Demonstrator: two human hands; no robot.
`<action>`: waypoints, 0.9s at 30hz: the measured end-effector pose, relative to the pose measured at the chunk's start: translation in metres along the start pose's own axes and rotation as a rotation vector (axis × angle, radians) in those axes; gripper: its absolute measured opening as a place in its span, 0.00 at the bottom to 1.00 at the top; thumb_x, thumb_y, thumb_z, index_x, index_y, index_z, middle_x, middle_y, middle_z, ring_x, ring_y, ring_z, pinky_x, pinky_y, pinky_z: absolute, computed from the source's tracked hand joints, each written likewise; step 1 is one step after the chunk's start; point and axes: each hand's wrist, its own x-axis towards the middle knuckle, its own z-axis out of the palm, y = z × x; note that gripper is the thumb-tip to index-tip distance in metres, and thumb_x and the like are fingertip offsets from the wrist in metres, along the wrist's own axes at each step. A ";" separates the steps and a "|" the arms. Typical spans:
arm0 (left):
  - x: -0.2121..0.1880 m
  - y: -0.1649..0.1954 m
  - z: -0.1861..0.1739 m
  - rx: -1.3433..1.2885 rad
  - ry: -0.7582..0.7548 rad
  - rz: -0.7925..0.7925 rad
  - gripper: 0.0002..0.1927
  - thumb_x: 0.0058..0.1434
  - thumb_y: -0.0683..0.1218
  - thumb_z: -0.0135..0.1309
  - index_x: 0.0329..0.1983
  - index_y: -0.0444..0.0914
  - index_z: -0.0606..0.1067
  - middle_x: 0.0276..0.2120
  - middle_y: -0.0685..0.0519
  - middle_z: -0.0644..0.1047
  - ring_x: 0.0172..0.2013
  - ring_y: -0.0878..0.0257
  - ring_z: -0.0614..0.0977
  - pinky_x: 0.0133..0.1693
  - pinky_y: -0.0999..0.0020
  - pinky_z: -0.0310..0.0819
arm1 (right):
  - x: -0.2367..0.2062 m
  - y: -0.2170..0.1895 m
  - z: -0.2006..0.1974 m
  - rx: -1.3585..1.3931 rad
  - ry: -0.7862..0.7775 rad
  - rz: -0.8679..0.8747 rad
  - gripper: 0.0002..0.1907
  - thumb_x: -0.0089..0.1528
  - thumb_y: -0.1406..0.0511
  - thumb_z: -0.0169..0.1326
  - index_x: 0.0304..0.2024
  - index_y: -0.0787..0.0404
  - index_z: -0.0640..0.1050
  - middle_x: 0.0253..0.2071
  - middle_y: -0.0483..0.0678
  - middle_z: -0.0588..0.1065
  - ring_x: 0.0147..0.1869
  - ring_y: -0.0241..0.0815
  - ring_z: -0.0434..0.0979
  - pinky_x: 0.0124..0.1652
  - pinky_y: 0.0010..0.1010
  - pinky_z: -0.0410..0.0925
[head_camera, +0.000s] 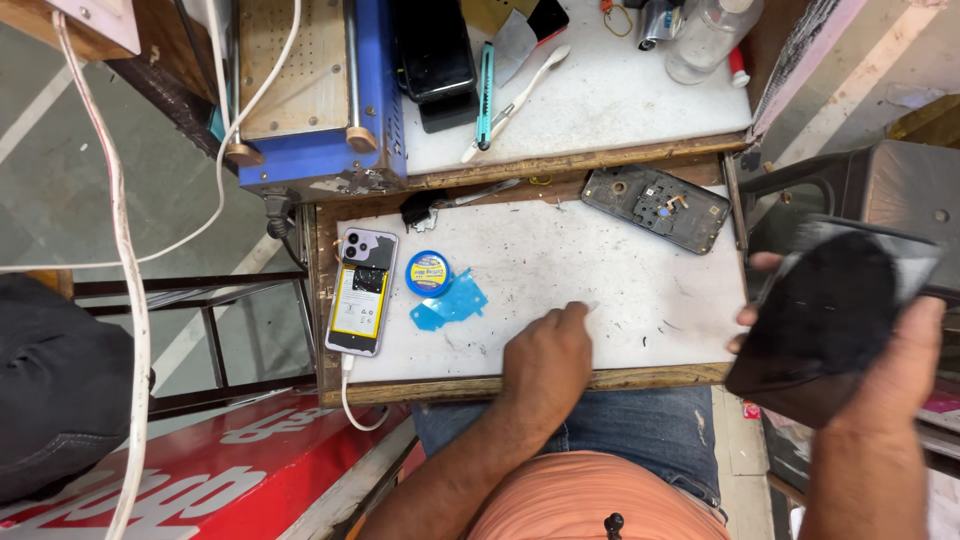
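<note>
My left hand (548, 352) rests on the white worktop (600, 280) near its front edge, fingers curled down onto the surface and pinching at something too small to make out. My right hand (880, 370) is off the right side of the bench, gripping a dark phone screen panel (830, 305) whose face is smeared black. An opened phone (361, 291) with its yellow battery showing lies at the left of the worktop, a white cable plugged into its lower end. A black phone back housing (656, 207) lies at the far right corner.
A small round blue tin (429, 273) and a blue plastic film (450, 303) lie beside the opened phone. A blue machine (320, 90) stands on the upper shelf with a teal knife (485, 95), a white tool (515, 100) and a clear bottle (705, 35). A dark stool (880, 190) stands at right.
</note>
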 end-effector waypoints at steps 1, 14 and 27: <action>0.000 0.006 0.001 -0.044 -0.018 0.007 0.08 0.61 0.40 0.55 0.44 0.36 0.78 0.27 0.48 0.79 0.29 0.51 0.83 0.29 0.59 0.79 | 0.004 0.010 0.010 -0.251 0.105 0.022 0.48 0.67 0.35 0.27 0.72 0.62 0.66 0.60 0.71 0.73 0.46 0.70 0.79 0.40 0.65 0.75; 0.005 -0.006 -0.033 -1.430 -0.356 -0.388 0.21 0.70 0.48 0.53 0.63 0.35 0.70 0.51 0.52 0.78 0.49 0.65 0.79 0.52 0.69 0.76 | 0.043 0.124 0.057 -0.521 0.075 0.244 0.39 0.70 0.44 0.24 0.72 0.64 0.61 0.64 0.61 0.71 0.67 0.56 0.72 0.64 0.48 0.66; 0.138 -0.120 -0.152 0.483 0.547 0.040 0.17 0.65 0.34 0.55 0.58 0.30 0.77 0.52 0.41 0.82 0.49 0.45 0.84 0.51 0.53 0.78 | 0.034 0.075 0.020 -1.426 -0.131 -0.126 0.16 0.71 0.65 0.47 0.58 0.63 0.79 0.53 0.50 0.80 0.57 0.39 0.76 0.57 0.29 0.67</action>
